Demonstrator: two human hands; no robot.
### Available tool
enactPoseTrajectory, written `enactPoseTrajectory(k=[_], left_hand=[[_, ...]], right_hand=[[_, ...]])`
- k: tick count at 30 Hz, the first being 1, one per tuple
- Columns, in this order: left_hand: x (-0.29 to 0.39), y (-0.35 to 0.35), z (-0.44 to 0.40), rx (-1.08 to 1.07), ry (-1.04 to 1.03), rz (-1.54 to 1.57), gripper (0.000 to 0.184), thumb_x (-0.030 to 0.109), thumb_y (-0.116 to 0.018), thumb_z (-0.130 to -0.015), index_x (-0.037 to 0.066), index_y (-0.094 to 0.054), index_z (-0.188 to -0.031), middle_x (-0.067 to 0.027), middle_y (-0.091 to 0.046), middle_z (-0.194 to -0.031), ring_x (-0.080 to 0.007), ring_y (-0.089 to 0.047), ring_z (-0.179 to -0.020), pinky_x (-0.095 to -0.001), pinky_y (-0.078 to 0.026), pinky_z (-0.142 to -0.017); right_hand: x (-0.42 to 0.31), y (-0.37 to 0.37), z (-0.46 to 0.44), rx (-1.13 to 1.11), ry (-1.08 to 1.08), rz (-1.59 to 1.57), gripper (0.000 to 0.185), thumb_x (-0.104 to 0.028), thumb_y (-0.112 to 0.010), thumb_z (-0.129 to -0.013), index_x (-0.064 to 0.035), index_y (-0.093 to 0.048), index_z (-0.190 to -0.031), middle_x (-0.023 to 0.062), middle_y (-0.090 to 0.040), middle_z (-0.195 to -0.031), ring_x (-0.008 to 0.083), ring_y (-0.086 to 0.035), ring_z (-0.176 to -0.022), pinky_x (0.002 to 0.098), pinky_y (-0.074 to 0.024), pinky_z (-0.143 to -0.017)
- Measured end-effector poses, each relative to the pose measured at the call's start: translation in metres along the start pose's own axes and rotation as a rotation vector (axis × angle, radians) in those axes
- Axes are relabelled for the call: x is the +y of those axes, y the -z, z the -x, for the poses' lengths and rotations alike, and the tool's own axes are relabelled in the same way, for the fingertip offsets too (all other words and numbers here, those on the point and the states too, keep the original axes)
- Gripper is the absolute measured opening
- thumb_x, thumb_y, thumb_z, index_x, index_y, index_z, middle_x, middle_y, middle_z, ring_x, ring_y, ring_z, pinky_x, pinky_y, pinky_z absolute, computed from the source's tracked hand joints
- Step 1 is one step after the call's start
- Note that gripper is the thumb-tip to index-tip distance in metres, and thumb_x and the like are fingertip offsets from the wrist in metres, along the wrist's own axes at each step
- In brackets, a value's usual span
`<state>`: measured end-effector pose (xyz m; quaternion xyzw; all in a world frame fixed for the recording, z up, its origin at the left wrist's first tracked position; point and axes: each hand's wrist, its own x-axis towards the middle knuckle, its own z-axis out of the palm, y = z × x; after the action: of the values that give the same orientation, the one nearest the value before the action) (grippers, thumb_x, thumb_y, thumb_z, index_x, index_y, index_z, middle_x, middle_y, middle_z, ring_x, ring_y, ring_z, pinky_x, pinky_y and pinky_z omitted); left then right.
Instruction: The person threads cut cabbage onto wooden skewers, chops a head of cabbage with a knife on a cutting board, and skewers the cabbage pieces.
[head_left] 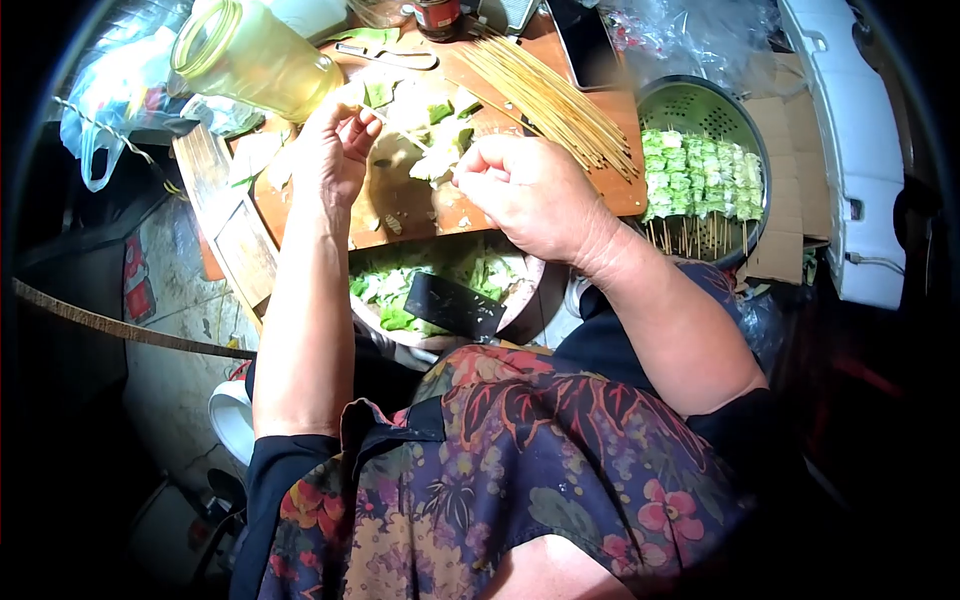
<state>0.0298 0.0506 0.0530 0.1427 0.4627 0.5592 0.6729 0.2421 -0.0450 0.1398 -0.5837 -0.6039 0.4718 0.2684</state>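
Observation:
My left hand (pixel 345 150) is over the left part of the wooden board (pixel 400 225), fingers curled and thumb near the fingertips; what they grip is too small to make out. Closed in a pinch, my right hand (pixel 535 190) is opposite it. A thin pale skewer (pixel 405 133) seems to slant between the two hands, toward my right fingertips. Pieces of green leafy vegetable (pixel 440 125) lie on the board behind and between the hands. A bundle of bamboo skewers (pixel 560 95) rests beyond my right hand.
A steel colander (pixel 745 125) at the right holds several skewers threaded with leaves (pixel 700 175). Below the board, a basin (pixel 520 320) contains cut leaves and a dark cleaver blade (pixel 455 305). A glass jar (pixel 255 60), peeler (pixel 390 55) and phone (pixel 580 40) are at the back.

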Motion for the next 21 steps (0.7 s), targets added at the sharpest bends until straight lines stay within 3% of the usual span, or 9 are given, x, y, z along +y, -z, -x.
enactPoseTrajectory(k=[6,8,21], left_hand=[[0.01,0.008,0.006,-0.011,-0.063,-0.039,0.021,0.004,-0.062,-0.081,0.0,-0.054,-0.1,-0.0083,-0.059,-0.083,-0.0179,-0.063,-0.07,-0.03,-0.06,-0.064],[0.009,0.008,0.01,-0.032,-0.178,-0.131,0.022,0.005,-0.061,-0.085,0.001,-0.058,-0.106,-0.0072,-0.062,-0.085,-0.0163,-0.061,-0.071,-0.0303,-0.056,-0.068],[0.02,-0.013,0.032,-0.1,-0.41,-0.462,0.025,0.009,-0.068,-0.084,-0.001,-0.057,-0.104,-0.0093,-0.063,-0.091,-0.017,-0.065,-0.072,-0.0292,-0.056,-0.069]], right_hand=[[-0.004,-0.006,0.001,-0.023,0.024,0.0,0.016,-0.016,-0.062,-0.085,-0.0002,-0.065,-0.086,-0.0017,-0.053,-0.062,0.0052,-0.047,-0.056,0.0239,-0.0403,-0.054],[-0.005,-0.006,0.001,-0.031,0.013,0.006,0.016,-0.016,-0.061,-0.085,-0.0005,-0.065,-0.086,-0.002,-0.053,-0.061,0.0053,-0.047,-0.056,0.0242,-0.04,-0.053],[-0.003,-0.015,0.01,0.035,0.062,-0.113,0.012,-0.013,-0.059,-0.088,-0.0024,-0.062,-0.083,-0.005,-0.05,-0.057,0.0034,-0.042,-0.052,0.0229,-0.0366,-0.049]])
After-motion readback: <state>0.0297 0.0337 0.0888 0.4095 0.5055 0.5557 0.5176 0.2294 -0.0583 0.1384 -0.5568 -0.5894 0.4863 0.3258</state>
